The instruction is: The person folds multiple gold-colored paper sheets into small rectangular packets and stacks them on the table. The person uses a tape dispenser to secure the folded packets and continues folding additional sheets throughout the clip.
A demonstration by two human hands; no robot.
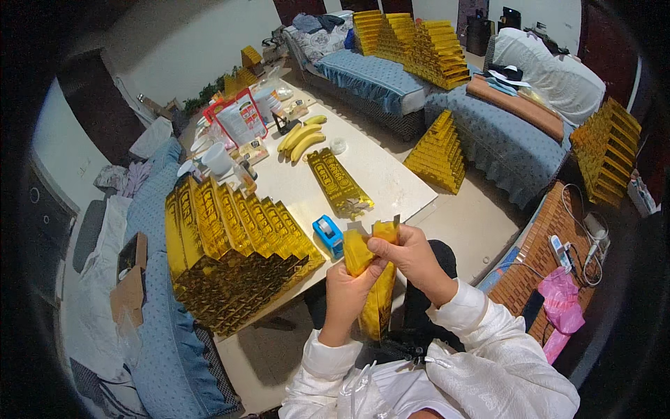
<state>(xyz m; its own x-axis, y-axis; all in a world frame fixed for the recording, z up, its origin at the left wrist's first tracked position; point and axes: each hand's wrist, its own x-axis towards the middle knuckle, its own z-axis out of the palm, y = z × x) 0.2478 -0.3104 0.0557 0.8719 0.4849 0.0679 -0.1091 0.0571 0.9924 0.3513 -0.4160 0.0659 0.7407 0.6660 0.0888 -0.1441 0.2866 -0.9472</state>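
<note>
Above my lap, my left hand [350, 293] and my right hand [419, 259] grip a shiny gold foil paper piece [378, 304] near its upper end. Its top edges stand apart in two flaps, and my fingers hide part of it. Just beyond my left hand, a blue tape dispenser [328, 236] with a roll of tape sits at the table's edge. Further in lies a flat stack of printed gold foil sheets [339, 180], its near end ragged. To the left rises a large stepped pile of folded gold foil pieces [235, 251], bearing printed characters.
On the white table [387, 173] are bananas [303, 139], a clear tape roll [338, 145], a white cup [217, 158] and a red-and-white pouch [241, 118]. Gold foil pyramids [439, 154] stand beyond. A woven mat [555, 251] at right carries a power strip [560, 252] and cables.
</note>
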